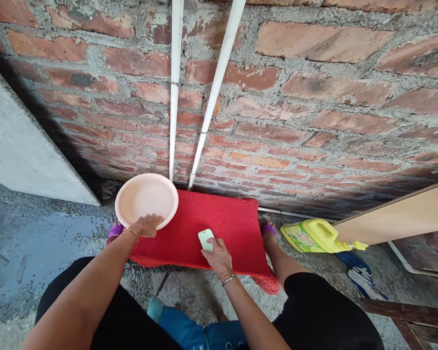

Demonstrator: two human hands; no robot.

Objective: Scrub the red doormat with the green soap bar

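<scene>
A red mat (190, 218) with a shaggy edge is draped over something low between my feet. On its far left corner stands a pale pink plastic basin (142, 194), with a few small dark specks inside. My left hand (146, 225) is closed over the basin's near rim. In my right hand (219, 257) is a pale green scrub brush (205, 239), rounded at the corners, with a small dark mark near its far end. It is held low over the mat or against it; its underside is hidden.
A yellow detergent jug (312, 235) lies on its side at the right, by a wooden board (397, 211). White pipes (211, 99) run down the brick wall (299, 112). A pale slab (29, 141) leans at the left above wet concrete (54, 233). A shoe (365, 282) lies at the lower right.
</scene>
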